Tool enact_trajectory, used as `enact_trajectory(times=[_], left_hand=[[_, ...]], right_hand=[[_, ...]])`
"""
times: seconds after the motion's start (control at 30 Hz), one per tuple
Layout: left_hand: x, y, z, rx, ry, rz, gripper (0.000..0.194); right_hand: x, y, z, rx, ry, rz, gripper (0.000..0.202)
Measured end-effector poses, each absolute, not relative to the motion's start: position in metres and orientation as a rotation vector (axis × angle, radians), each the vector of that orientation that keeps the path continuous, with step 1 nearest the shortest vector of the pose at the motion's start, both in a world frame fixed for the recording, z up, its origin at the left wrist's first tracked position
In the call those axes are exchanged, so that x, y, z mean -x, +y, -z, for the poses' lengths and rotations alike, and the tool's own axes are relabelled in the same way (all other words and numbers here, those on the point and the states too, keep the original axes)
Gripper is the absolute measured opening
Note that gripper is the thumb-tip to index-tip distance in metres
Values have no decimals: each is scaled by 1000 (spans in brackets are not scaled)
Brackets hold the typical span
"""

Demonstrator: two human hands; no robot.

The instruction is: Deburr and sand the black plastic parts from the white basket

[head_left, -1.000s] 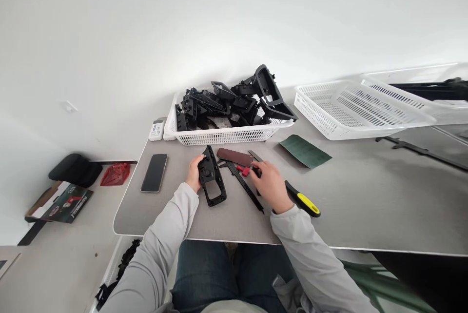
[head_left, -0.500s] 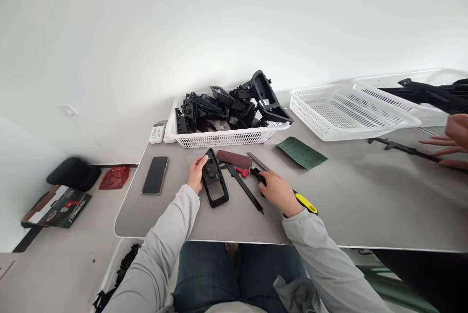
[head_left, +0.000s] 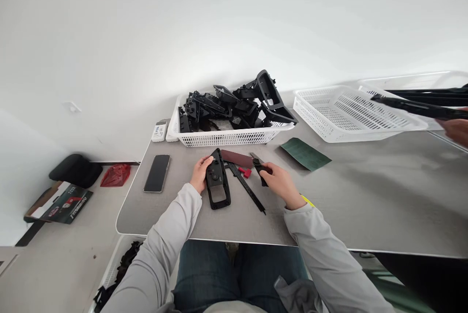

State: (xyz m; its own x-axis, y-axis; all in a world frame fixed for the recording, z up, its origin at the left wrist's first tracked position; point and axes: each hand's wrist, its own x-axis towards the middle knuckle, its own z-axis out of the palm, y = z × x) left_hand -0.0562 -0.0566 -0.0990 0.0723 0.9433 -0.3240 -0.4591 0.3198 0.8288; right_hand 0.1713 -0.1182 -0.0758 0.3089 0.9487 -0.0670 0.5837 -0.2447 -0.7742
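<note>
My left hand [head_left: 201, 174] is closed on a black plastic frame [head_left: 218, 180] with a rectangular opening, held tilted over the table. My right hand [head_left: 281, 184] pinches a small black plastic part [head_left: 261, 170] between thumb and fingers. A black caliper [head_left: 249, 192] lies between the hands, with a small red piece [head_left: 246, 173] beside it. Behind them is a reddish-brown abrasive strip [head_left: 237, 158]. A thin metal strip [head_left: 255, 156] shows just past the right fingers. Under the right wrist peeks a yellow handle [head_left: 307, 200], mostly hidden; whether it joins the strip I cannot tell.
A white basket [head_left: 226, 138] heaped with black plastic parts stands at the back. Right of it are a white basket [head_left: 329, 132] and a green abrasive sheet [head_left: 305, 153]. A phone [head_left: 157, 173] lies left. Another person's hand [head_left: 457, 130] holds a long black part at far right.
My right hand has lifted the small black part slightly and its wrist now covers more of the yellow handle. The other person's long black part has risen off the table.
</note>
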Motion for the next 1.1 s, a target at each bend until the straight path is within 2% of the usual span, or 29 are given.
enact_trajectory(times=[0.23, 0.43, 0.6, 0.77, 0.97, 1.1], left_hand=[[55, -60, 99, -630, 907, -1113, 46], [54, -61, 101, -657, 837, -1136, 50], [49, -61, 105, -655, 817, -1174, 45], [45, -68, 106, -604, 772, -912, 48], [50, -71, 102, -504, 755, -898, 23], [55, -67, 100, -454, 704, -826, 34]], right_hand=[[-137, -108, 73, 1251, -848, -1385, 21], [-96, -100, 76, 1107, -782, -1469, 28], [-89, -93, 82, 961, -803, -1331, 35], [-80, -97, 83, 1041, -984, -1054, 31], [-74, -99, 84, 1121, -1242, -913, 25], [-94, -91, 83, 1194, -1265, -609, 27]])
